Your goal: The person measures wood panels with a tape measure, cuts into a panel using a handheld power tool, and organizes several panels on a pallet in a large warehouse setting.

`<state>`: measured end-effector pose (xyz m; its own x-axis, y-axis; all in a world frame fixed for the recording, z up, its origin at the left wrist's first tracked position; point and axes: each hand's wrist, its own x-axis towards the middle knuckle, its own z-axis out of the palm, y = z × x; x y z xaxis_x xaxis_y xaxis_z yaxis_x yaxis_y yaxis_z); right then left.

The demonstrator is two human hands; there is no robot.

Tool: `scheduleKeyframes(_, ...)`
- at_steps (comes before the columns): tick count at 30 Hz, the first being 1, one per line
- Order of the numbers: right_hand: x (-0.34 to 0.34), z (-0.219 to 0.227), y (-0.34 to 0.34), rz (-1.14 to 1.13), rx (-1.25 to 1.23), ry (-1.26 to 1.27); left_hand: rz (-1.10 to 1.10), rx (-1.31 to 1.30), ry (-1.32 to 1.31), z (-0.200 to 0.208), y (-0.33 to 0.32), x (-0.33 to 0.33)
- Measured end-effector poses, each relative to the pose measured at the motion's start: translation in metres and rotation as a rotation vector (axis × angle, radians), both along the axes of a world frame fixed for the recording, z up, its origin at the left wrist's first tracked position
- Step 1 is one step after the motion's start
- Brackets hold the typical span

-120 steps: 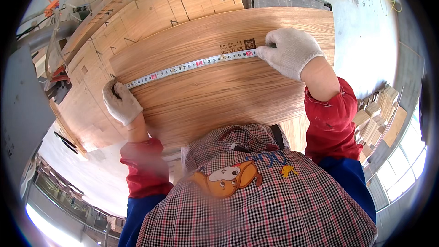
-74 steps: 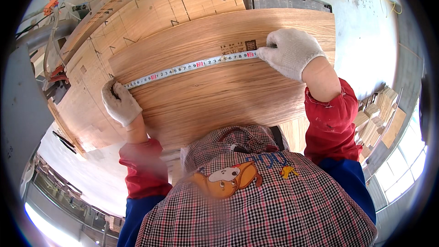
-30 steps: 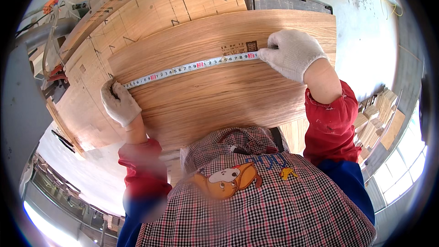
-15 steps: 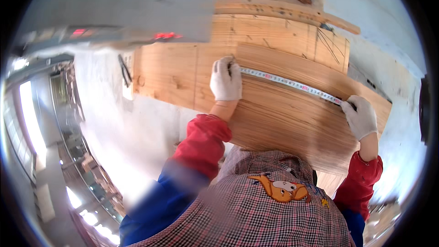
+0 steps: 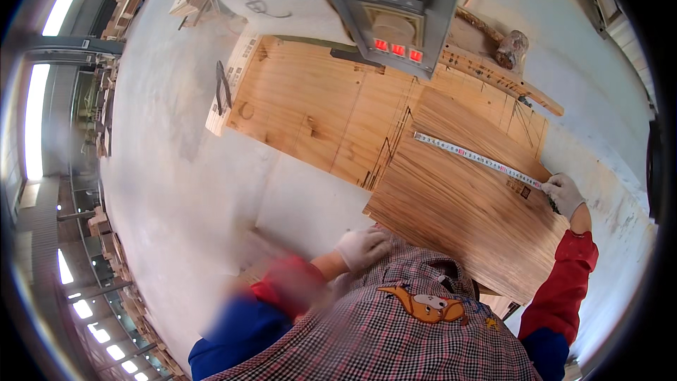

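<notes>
A white measuring tape [image 5: 479,159] with red marks lies extended across a brown wood-grain board [image 5: 451,197]. Its free end rests near the board's upper left edge. My right hand [image 5: 564,194], in a white glove, is closed round the other end of the tape at the board's right side. Most of the tape's case is hidden by the glove. My left hand [image 5: 363,248], also gloved, is down against my checked apron [image 5: 423,339], off the board. Its fingertips are not clear against the cloth. A small dark square mark shows on the board below the tape.
Underneath lies a paler wooden panel [image 5: 303,106] with pencil lines. Pliers [image 5: 223,88] rest at its left end. A grey control box [image 5: 402,14] with lit red displays overhangs the panel. Beyond are a wooden strip [image 5: 501,77] and a hammer [image 5: 511,49].
My left hand has let go of the tape's free end and dropped back to my apron. My right hand stays on the tape. The view has shifted, showing more of the control box.
</notes>
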<state>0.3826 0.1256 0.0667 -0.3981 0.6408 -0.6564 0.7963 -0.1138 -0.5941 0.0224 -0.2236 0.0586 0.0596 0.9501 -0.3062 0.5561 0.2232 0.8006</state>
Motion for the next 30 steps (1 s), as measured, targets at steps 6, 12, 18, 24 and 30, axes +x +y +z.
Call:
scheduleKeyframes(6,0.04,-0.011,-0.036,-0.183,0.092,-0.03,0.001,-0.049,-0.092,-0.011,0.048,0.013)
scheduleKeyframes(12,0.041,0.001,-0.099,-0.509,0.084,-0.074,0.042,0.013,-0.389,-0.017,0.091,0.003)
scheduleKeyframes(18,0.086,-0.041,-0.135,-1.004,-0.072,0.069,-0.646,-0.405,-0.148,-0.046,0.095,0.042)
scheduleKeyframes(24,0.063,-0.043,-0.185,-1.402,-0.151,0.182,-0.644,-0.417,-0.488,-0.125,0.036,0.078)
scheduleKeyframes(30,0.052,-0.03,-0.244,-1.475,-0.196,0.434,-0.284,-0.474,-0.712,-0.102,0.029,0.052)
